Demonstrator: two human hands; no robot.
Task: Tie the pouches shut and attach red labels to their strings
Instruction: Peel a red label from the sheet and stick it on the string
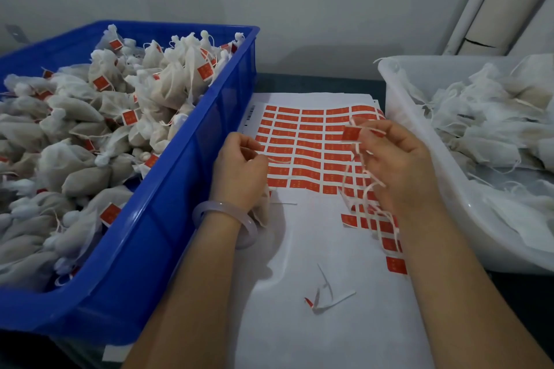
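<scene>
Red label pinched between thumb and fingertip of the right hand, held up just above the sheet of labels. Tangle of thin white strips dangling from the same fingers, down across the sheet's right side.

Over to the left hand: fingers curled in tight, gripping a pouch. Most of it tucked under the palm, only a bit of pale cloth poking out below the heel of the hand. Thin white string trailing right from those curled fingers, across the rows of red. Pale bracelet on the left wrist. Both hands low over the sheet, apart from each other.

Sheet itself flat on white paper, upper rows full, a few stray labels stepping down along its right edge. Nearer the body, small scraps of white strip on the paper, one tipped with red.

Left of all that, a blue crate heaped with tied pouches, red tags on many of their strings. On the right, a white tub with flat pouches inside, loose strings spilling over them. Behind, a grey wall and a pale pipe in the far right corner.
</scene>
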